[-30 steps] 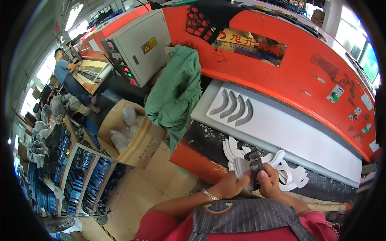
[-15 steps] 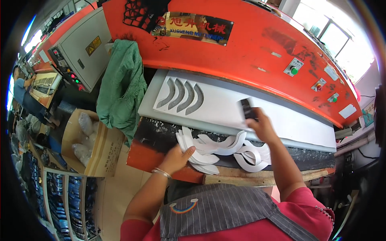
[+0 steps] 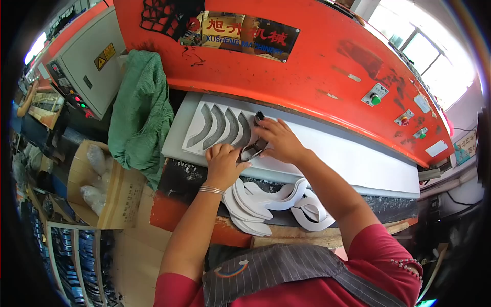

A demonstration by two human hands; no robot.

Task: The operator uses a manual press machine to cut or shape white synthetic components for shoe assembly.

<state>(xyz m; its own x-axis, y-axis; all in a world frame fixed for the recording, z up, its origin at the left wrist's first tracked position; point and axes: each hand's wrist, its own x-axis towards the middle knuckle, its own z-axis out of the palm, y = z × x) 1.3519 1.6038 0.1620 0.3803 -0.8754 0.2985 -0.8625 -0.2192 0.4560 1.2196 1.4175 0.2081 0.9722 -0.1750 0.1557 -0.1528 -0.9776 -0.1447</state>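
A dark curved cutting die [image 3: 252, 150] stands on a white sheet [image 3: 327, 158], just right of a row of crescent-shaped cutouts [image 3: 219, 125]. My right hand [image 3: 281, 141] grips it from the right, fingers over its upper part. At its near end, the thumb and curled fingers of my left hand [image 3: 223, 165] pinch its edge; the exact contact is partly hidden. Below my hands, white crescent pieces [image 3: 250, 204] lie in a loose pile on the dark front ledge, with more curved pieces [image 3: 313, 215] to their right.
The sheet rests on a thick pale pad [image 3: 174, 146] under the red machine beam [image 3: 327, 66]. Green buttons [image 3: 375, 100] and a red one [image 3: 404, 121] sit on the beam. At left are a green sack [image 3: 140, 117], a grey control cabinet [image 3: 87, 61] and a carton [image 3: 120, 199] of bagged items.
My right hand has carried the cutting die left and down onto the sheet beside the cutouts. My left hand has left the white crescent pieces and moved up to the die.
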